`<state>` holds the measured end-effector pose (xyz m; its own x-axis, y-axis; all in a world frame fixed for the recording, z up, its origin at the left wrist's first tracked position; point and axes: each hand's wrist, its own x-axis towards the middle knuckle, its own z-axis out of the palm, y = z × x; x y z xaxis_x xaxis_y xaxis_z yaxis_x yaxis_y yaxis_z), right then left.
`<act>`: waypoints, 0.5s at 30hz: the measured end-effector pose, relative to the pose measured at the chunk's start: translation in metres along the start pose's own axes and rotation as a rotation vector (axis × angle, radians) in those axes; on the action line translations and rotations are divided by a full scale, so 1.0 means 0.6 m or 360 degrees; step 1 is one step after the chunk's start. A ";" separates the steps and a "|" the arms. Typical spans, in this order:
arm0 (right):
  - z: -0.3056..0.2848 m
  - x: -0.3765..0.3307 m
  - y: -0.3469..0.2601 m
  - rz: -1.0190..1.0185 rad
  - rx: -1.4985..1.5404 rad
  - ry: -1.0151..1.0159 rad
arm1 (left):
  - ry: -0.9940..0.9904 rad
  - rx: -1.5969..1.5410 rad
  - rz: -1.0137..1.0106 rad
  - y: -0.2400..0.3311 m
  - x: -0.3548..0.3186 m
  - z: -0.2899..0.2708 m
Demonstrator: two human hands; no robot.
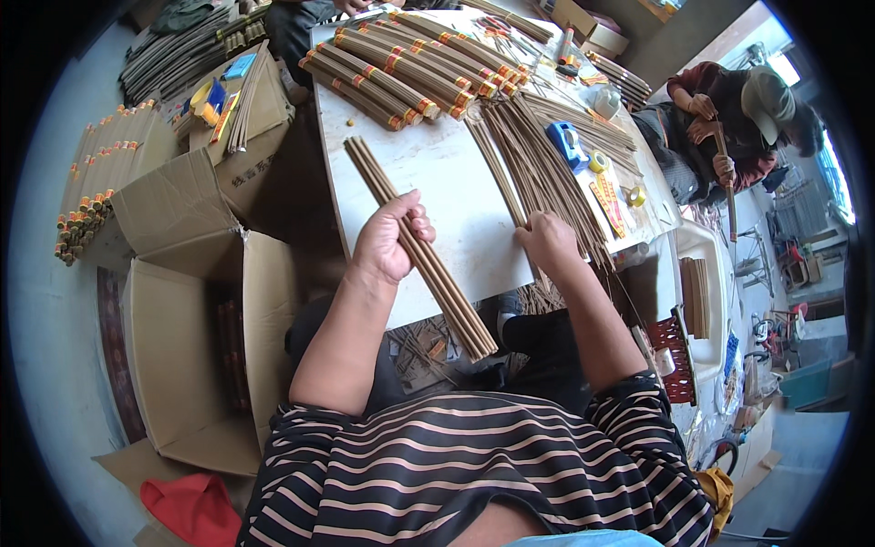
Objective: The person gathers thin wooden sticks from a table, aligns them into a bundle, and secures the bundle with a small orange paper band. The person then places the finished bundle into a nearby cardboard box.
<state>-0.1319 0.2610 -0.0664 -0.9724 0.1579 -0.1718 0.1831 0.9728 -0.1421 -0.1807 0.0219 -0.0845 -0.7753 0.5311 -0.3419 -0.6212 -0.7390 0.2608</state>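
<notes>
- A stick bundle (444, 284) is slanting over the table's (447, 205) near edge.
- The left hand (392, 239) is gripping it, fingers curling around.
- The right hand (551, 242) is bending over loose sticks (545, 169); I cannot tell its grip.
- Banded bundles (412, 71) are lying beyond.

Sticks in L hand (387, 242): small bundle (437, 279), brown, thin, straight, round, approx. parallel, ends roughly flush. Gripped approx. mid-length, diag. from upper L to lower R; far end above white table (439, 169), near end out past table edge. Loose pile (544, 166), same brown, on table R of bundle: many sticks, lengthwise, slightly fanned, some crossing. Narrow strip of sticks (497, 171) along pile's L side, w/ R hand (551, 242) over its near part; exact contact unclear.
</notes>
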 end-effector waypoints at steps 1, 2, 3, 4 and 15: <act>0.023 0.016 0.013 -0.0024 -0.0104 0.0112 | -0.0063 0.0024 -0.0009 -0.006 0.002 0.001; 0.029 0.021 0.019 -0.0048 -0.0125 0.0100 | -0.0060 0.0069 0.0025 -0.014 0.002 0.003; 0.026 0.024 0.016 -0.0073 -0.0154 0.0086 | -0.0102 0.0083 0.0032 -0.020 0.004 0.002; 0.023 0.027 0.012 -0.0097 -0.0183 0.0073 | -0.0144 0.0097 0.0040 -0.025 0.007 0.001; -0.043 0.004 0.004 0.0104 0.0583 -0.0141 | -0.0019 0.0246 -0.0051 -0.044 0.025 -0.009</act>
<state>-0.1374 0.2684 -0.0422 -0.9437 0.1866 -0.2732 0.2993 0.8335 -0.4644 -0.1751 0.0470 -0.1015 -0.7555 0.5589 -0.3419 -0.6552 -0.6493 0.3862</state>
